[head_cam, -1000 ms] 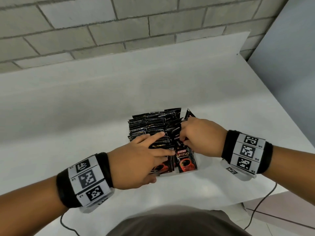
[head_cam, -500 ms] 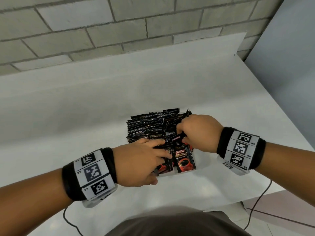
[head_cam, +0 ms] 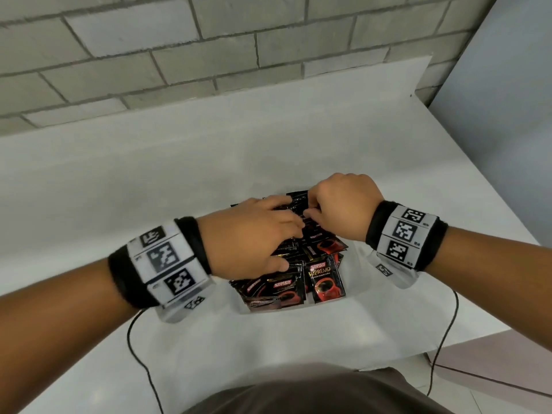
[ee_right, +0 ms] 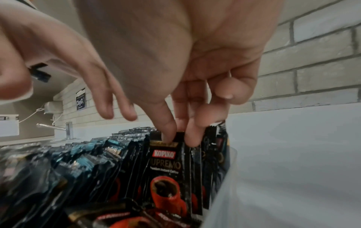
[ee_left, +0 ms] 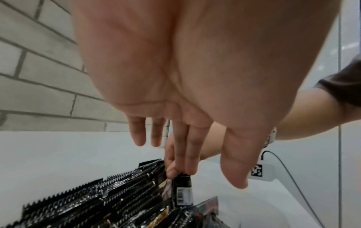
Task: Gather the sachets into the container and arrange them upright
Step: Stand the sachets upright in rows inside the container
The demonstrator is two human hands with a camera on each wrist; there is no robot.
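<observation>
Sachets (head_cam: pixel 327 283) of Kopiko Supremo instant coffee, black with a red cup print, filled a clear plastic container (ee_right: pixel 224 192) standing on the white table (head_cam: pixel 149 180), at the lower centre of the head view. Most sachets stood on edge in rows toward the rear of the container; several at the near end lay tilted or flat, faces up.

The right hand (head_cam: pixel 343 209) was positioned over the rear right of the container. Its grip was closed on a single sachet (ee_right: pixel 168 168): thumb and forefinger pinched the top edge, with the sachet upright and set among the standing rows, just beside the container wall. The remaining fingers were curled loosely above.

The left hand (head_cam: pixel 251 234) lay across the middle of the container, palm down. Its grip was open, fingers extended and spread, holding nothing; the fingertips (ee_left: pixel 190 162) met the right hand at the top of the pinched sachet.

Both wrists carried black bands with printed marker tags (head_cam: pixel 403 231). A grey block wall (head_cam: pixel 209 49) ran across the top of the head view.
</observation>
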